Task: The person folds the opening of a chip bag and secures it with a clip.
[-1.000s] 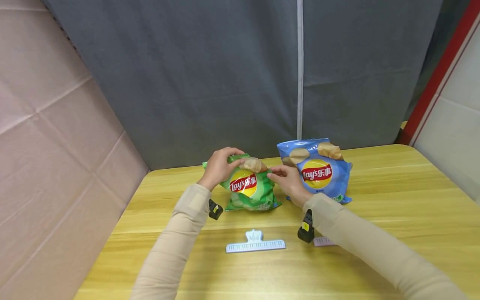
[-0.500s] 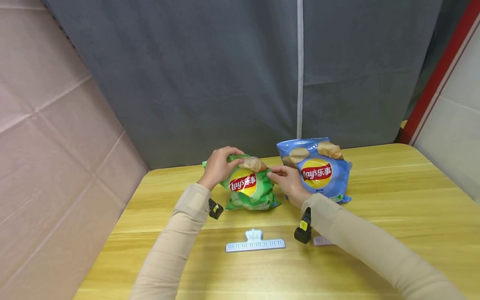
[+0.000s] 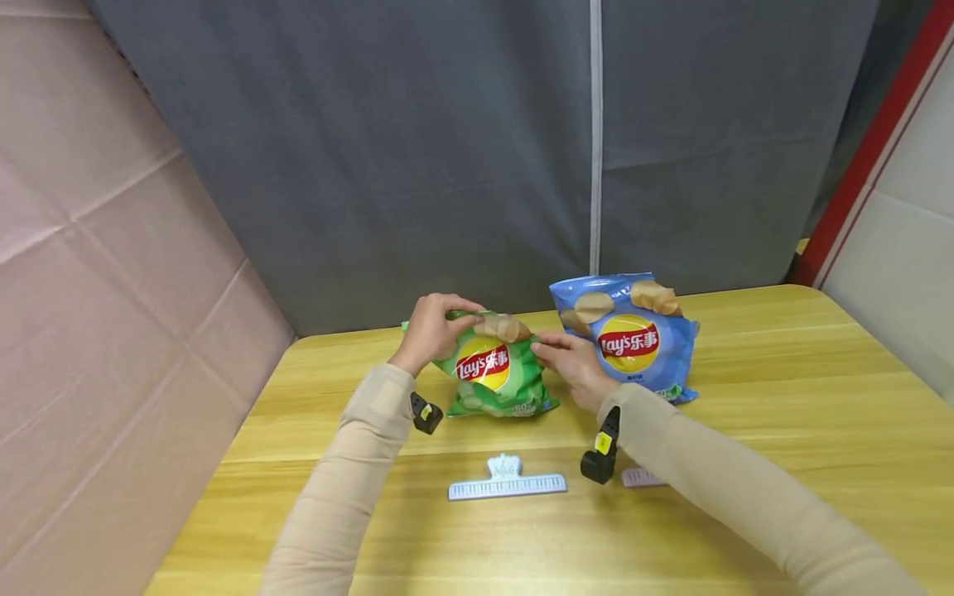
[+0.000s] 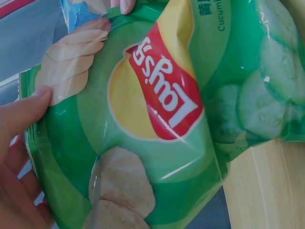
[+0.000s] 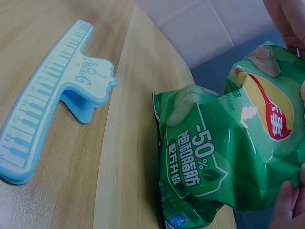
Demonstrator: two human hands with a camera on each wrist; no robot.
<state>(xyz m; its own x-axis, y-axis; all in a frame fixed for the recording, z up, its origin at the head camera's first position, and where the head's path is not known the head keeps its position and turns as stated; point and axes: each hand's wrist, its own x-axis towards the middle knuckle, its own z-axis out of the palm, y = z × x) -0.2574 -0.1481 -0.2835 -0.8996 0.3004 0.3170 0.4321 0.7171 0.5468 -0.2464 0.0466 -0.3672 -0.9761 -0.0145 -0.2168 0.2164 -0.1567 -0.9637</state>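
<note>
A green Lay's chip bag (image 3: 495,389) with cucumber slices printed on it sits upright on the table, its upper part creased. My left hand (image 3: 435,333) grips its top left edge, thumb on the front face and fingers behind, as the left wrist view shows at the bag's edge (image 4: 71,129). With thumb and fingertips my right hand (image 3: 575,364) pinches the top right corner. In front of the bag lies a light blue bag clip (image 3: 507,482), printed with piano keys and "Music" (image 5: 57,90).
A blue Lay's chip bag (image 3: 633,339) stands just right of the green one, partly behind my right hand. A pinkish clip (image 3: 641,478) shows beside my right sleeve, mostly covered. A grey curtain (image 3: 417,165) hangs behind the wooden table (image 3: 335,364).
My left hand has shifted very slightly along the top of the green bag. The right wrist has turned a little, its camera swinging left. Bags and clips stay where they were.
</note>
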